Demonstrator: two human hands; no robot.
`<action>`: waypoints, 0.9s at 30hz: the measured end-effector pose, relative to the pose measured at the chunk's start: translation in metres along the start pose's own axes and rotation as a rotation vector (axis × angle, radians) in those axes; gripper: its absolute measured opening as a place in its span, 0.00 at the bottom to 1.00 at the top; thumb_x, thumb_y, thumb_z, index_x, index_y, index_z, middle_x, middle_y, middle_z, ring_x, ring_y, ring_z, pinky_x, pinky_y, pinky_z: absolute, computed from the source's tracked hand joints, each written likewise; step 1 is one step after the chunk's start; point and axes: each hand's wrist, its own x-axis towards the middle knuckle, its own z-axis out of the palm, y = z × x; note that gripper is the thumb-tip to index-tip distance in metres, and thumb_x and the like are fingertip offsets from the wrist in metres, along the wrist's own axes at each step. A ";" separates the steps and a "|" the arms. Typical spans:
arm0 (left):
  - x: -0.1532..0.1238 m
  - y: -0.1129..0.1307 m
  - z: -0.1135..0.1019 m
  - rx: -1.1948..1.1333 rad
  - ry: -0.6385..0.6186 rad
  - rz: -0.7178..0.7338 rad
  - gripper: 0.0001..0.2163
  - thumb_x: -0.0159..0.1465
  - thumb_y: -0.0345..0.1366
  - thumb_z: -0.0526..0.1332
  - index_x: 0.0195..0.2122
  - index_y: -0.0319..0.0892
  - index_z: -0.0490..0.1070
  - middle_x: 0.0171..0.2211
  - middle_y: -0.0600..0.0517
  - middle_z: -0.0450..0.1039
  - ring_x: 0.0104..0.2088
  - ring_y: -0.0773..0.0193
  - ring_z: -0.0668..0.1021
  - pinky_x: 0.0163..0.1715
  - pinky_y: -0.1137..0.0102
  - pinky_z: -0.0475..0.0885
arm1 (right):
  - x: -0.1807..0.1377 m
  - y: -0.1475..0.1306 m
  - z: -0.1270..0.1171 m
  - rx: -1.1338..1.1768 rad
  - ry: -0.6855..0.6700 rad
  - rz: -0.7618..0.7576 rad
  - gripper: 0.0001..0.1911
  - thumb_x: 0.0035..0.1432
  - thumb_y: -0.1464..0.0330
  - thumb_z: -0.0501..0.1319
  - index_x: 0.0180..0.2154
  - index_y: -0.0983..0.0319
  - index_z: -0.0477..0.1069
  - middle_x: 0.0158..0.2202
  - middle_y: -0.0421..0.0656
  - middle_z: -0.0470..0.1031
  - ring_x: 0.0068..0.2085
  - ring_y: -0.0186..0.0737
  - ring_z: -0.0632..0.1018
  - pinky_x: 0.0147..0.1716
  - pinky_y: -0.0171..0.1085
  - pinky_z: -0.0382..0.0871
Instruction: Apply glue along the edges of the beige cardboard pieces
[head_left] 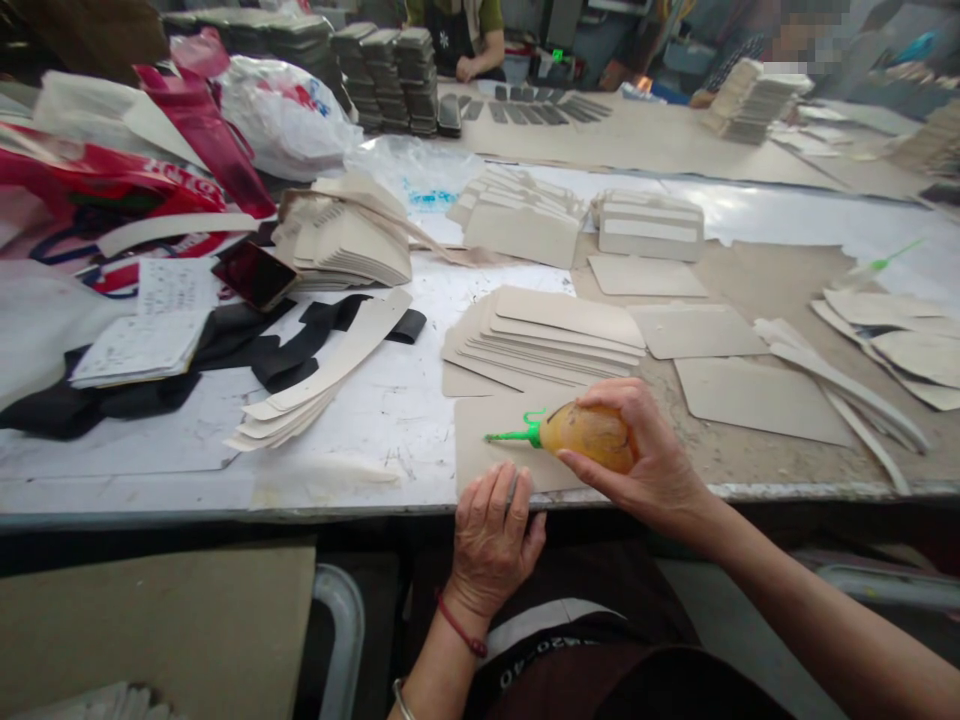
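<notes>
My right hand (pixel 649 465) is wrapped round an amber squeeze bottle (pixel 589 438) with a green nozzle, tilted nearly flat. The nozzle tip points left, just over or touching a beige card piece (pixel 480 430) at the table's front edge; I cannot tell which. On that card's near edge my left hand (pixel 499 535) lies with its fingers stretched out and flat. Directly behind, a fanned stack of similar cards (pixel 547 335) overlaps the card's far side. What the left fingertips cover is hidden.
Single cards (pixel 757 400) and curved strips (pixel 840 385) lie to the right. Leftward are more strips (pixel 322 380), black bands (pixel 292 350), a notebook (pixel 150 335) and a phone (pixel 253 275). Card stacks (pixel 345 235) stand behind. Another person's hand (pixel 469 68) rests at the far table.
</notes>
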 end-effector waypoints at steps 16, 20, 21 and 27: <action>-0.001 0.000 0.002 -0.016 0.009 -0.009 0.17 0.64 0.35 0.59 0.52 0.34 0.70 0.51 0.40 0.74 0.55 0.52 0.71 0.58 0.59 0.61 | 0.004 -0.005 -0.010 -0.097 -0.035 -0.035 0.15 0.57 0.73 0.64 0.44 0.57 0.64 0.43 0.45 0.65 0.46 0.44 0.71 0.45 0.42 0.70; -0.001 -0.001 0.002 -0.020 0.007 -0.004 0.17 0.64 0.35 0.59 0.53 0.35 0.70 0.51 0.40 0.74 0.55 0.53 0.72 0.57 0.59 0.61 | 0.008 -0.009 0.000 -0.074 -0.020 -0.048 0.14 0.57 0.72 0.64 0.44 0.58 0.64 0.42 0.45 0.65 0.45 0.45 0.71 0.44 0.44 0.70; -0.001 -0.001 0.001 -0.018 0.009 -0.003 0.17 0.64 0.35 0.59 0.53 0.35 0.70 0.50 0.40 0.74 0.55 0.53 0.72 0.57 0.59 0.61 | 0.009 -0.010 0.002 -0.059 -0.024 -0.047 0.14 0.57 0.72 0.64 0.44 0.57 0.64 0.42 0.45 0.65 0.45 0.45 0.71 0.44 0.44 0.70; 0.001 0.000 0.000 -0.004 0.021 -0.008 0.17 0.65 0.35 0.57 0.53 0.35 0.70 0.50 0.40 0.74 0.54 0.54 0.72 0.58 0.60 0.61 | 0.007 -0.014 0.000 -0.002 -0.089 -0.021 0.13 0.58 0.72 0.64 0.43 0.57 0.64 0.42 0.45 0.66 0.45 0.44 0.71 0.44 0.44 0.71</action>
